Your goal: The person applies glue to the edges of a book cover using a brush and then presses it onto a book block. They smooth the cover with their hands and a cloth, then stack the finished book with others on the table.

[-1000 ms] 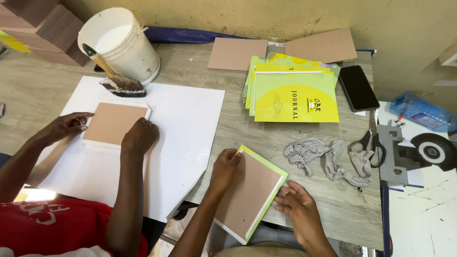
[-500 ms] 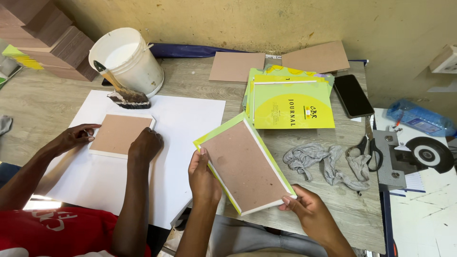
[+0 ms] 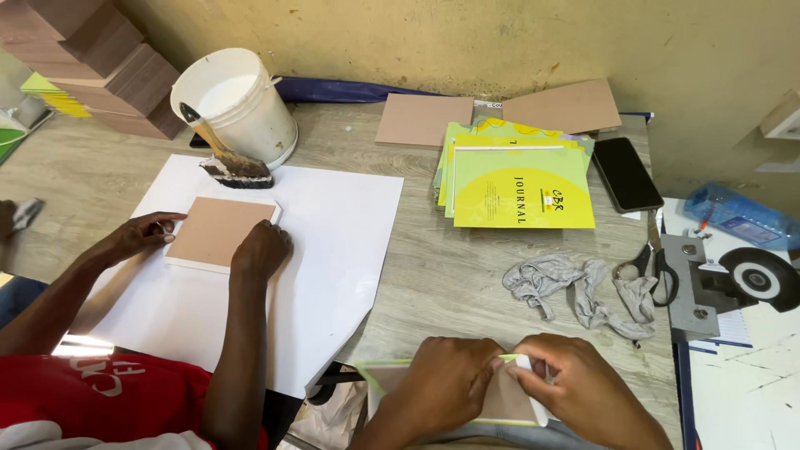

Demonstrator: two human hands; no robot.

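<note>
Rear wall [image 3: 500, 42]: yellowish plaster, stained and chipped in places. Table [image 3: 450, 275]: grey wood-grain surface, set against the wall. Brown blocks [image 3: 92, 58] stacked in the far left corner. Lighting even, with soft shadows.

Thin booklet [image 3: 508, 406] with a brown card cover and yellow-green edging, one white corner showing, lying roughly flat at the near edge of the desk [image 3: 450, 275], mostly covered by the person's two hands, its middle hidden
</note>
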